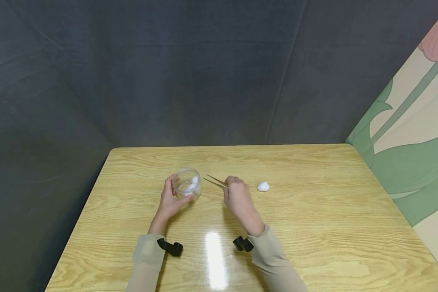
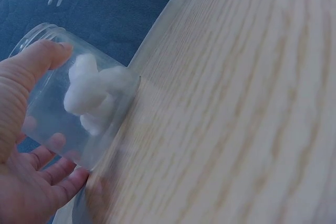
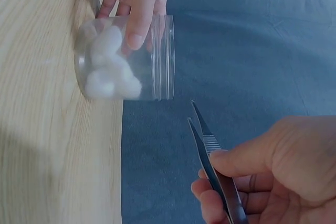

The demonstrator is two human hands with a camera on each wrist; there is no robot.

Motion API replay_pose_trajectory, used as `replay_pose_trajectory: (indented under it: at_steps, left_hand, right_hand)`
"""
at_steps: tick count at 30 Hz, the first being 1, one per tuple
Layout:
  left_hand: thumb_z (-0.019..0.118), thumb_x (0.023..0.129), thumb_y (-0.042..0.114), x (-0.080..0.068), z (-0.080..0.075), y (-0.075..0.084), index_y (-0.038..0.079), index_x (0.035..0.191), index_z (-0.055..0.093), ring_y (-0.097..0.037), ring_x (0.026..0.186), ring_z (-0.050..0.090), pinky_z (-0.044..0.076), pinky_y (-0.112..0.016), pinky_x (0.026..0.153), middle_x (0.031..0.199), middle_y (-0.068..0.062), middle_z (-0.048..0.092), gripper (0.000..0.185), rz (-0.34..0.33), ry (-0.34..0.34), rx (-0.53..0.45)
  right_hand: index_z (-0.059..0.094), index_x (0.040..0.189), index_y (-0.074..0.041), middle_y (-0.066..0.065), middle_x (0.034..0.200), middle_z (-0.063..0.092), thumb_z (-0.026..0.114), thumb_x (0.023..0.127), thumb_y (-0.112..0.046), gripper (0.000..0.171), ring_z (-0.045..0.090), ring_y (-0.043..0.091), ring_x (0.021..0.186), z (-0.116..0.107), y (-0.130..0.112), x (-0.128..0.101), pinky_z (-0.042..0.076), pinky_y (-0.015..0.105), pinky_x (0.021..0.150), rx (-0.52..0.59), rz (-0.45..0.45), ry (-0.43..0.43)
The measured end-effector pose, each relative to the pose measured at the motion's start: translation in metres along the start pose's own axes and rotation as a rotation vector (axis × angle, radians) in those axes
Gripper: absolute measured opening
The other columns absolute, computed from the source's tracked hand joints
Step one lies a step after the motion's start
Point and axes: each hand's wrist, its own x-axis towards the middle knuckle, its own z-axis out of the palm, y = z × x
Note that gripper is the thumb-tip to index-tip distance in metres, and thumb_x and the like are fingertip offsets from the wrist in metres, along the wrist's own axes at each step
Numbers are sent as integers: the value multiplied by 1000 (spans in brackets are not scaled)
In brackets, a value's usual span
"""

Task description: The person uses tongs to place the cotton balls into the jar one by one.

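My left hand (image 1: 170, 201) grips a clear plastic jar (image 1: 187, 182) standing on the table, thumb on the near side and fingers round the far side. Several white cotton balls (image 3: 108, 66) lie in the bottom of the open-topped jar. In my right hand (image 1: 239, 199) I pinch a pair of metal tweezers (image 3: 212, 166) between thumb and fingers. Their tips point left toward the jar, apart from each other, with nothing between them. A single cotton ball (image 1: 263, 186) lies on the table to the right of my right hand.
The wooden table (image 1: 332, 227) reaches back to a dark cloth backdrop (image 1: 211, 81). At the right hangs a flower-patterned cloth (image 1: 416, 162). A black strap with a small camera sits on each wrist (image 1: 171, 247).
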Motion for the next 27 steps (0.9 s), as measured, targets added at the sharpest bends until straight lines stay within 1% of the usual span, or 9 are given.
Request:
replay_pose_trajectory:
  at_steps: [1, 3, 14, 19, 27]
  left_hand:
    - [75, 74, -1, -2, 0, 3, -4, 140, 24, -43, 128, 32, 31, -54, 102, 139, -30, 34, 83, 7, 1, 3]
    - [75, 74, 0, -3, 0, 4, -4, 140, 24, -43, 128, 32, 31, -54, 102, 139, -30, 34, 83, 17, 0, -3]
    - [75, 74, -1, -3, -1, 4, -4, 141, 24, -43, 129, 32, 30, -54, 103, 140, -30, 33, 84, 18, -4, -13]
    - [75, 74, -1, -3, 0, 3, -3, 141, 24, -43, 129, 32, 30, -54, 103, 140, -30, 33, 84, 18, -3, -10]
    - [75, 75, 0, -2, -1, 0, -4, 141, 24, -43, 129, 31, 30, -55, 102, 140, -30, 33, 83, 21, -3, -1]
  right_hand:
    - [62, 87, 6, 16, 79, 63, 67, 82, 0, 9, 62, 30, 73, 0, 1, -1, 50, 44, 70, -1, 0, 4]
    - [62, 87, 6, 16, 78, 63, 68, 82, 1, 9, 62, 30, 72, -2, 4, -2, 51, 44, 68, 0, 1, 13]
    - [61, 86, 8, 18, 78, 62, 67, 81, 4, 8, 61, 30, 69, -9, 16, -5, 52, 37, 62, 9, 31, 37]
    - [61, 84, 8, 17, 76, 62, 67, 80, 4, 8, 61, 30, 68, -12, 21, -8, 51, 39, 62, 3, 45, 57]
    - [61, 86, 7, 17, 78, 62, 66, 81, 3, 8, 61, 30, 69, -15, 30, -10, 50, 43, 58, -12, 82, 52]
